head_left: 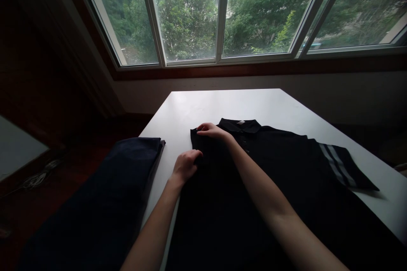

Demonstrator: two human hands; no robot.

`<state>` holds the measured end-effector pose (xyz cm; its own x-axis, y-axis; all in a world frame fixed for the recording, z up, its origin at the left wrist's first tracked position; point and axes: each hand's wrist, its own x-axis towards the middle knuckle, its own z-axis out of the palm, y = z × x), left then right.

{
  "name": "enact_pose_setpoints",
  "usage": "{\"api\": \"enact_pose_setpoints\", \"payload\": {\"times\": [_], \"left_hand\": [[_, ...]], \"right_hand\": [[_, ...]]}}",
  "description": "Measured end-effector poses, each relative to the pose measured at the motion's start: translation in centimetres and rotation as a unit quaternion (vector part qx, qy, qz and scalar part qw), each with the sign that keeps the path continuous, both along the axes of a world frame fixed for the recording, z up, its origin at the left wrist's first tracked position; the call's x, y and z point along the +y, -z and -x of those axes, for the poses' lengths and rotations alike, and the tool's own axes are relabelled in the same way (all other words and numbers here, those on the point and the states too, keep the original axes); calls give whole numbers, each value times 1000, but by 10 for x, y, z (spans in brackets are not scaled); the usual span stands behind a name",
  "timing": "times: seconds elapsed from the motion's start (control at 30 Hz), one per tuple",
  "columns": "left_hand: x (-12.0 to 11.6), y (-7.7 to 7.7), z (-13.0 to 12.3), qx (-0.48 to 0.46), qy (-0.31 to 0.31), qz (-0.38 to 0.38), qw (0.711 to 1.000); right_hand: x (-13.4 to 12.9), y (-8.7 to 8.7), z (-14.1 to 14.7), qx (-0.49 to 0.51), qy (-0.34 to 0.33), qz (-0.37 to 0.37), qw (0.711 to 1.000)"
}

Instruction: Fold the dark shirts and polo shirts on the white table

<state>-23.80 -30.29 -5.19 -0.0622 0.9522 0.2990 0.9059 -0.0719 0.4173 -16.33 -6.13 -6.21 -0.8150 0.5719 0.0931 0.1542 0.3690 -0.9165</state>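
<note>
A black polo shirt (286,165) lies spread on a white table (229,106), its collar (240,125) at the far side. A sleeve with pale stripes (341,167) sticks out to the right past the body of the shirt. The shirt's left part looks folded inward. My right hand (213,131) reaches across and grips the fabric edge near the collar. My left hand (186,167) has its fingers curled into the black cloth just below. The shirt's lower part runs out of view at the bottom.
A folded dark navy garment (104,194) lies to the left, along the table's left edge. Behind the table stand a pale wall and a wide window (187,17) with trees outside. A dark floor with a small patterned object (41,175) shows at far left.
</note>
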Motion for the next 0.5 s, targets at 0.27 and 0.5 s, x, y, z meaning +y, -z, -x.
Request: {"api": "enact_pose_setpoints", "payload": {"times": [0.27, 0.5], "left_hand": [[1, -5, -1, 38, 33, -30, 998], [0, -2, 0, 21, 27, -24, 999]], "right_hand": [[-24, 6, 23, 65, -12, -47, 997], [-10, 4, 17, 72, 22, -18, 997]]}}
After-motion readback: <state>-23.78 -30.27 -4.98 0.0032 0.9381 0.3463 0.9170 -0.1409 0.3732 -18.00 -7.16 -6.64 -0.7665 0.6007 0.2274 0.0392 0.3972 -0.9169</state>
